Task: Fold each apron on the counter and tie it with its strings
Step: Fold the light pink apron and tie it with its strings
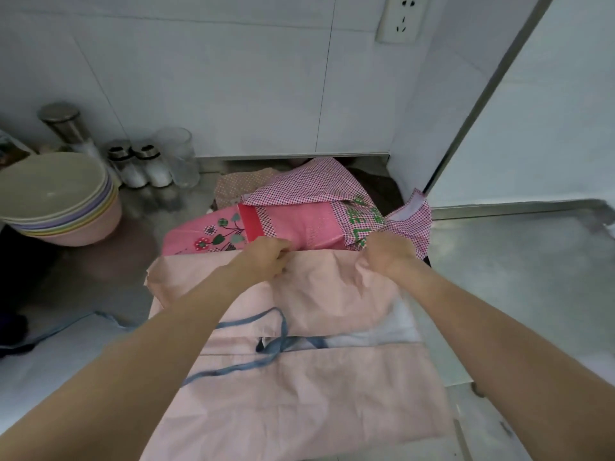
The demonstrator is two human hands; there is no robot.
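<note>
Bowls [56, 194], stacked in pastel colours, sit at the desk's [519, 261] left edge, with a steel canister [65, 126], two small shakers [139, 166] and a clear glass [179, 158] lined up behind them along the back wall. Across the front middle of the desk lies the pale pink apron [299, 394], spread flat and reaching the near edge, its blue strings [266, 347] looped loosely over its middle. The left hand [266, 257] pinches the apron's far edge with curled fingers, left of centre. Just beyond that edge, toward the back of the desk, is a heap of other aprons: a bright pink one with flower embroidery [213, 237] and a red-and-white checked one [309, 188] on top. The right hand [389, 254] grips the same far edge of the pale apron, bunching the cloth, right beside the checked fabric. A wall socket [402, 16] shows top right.
</note>
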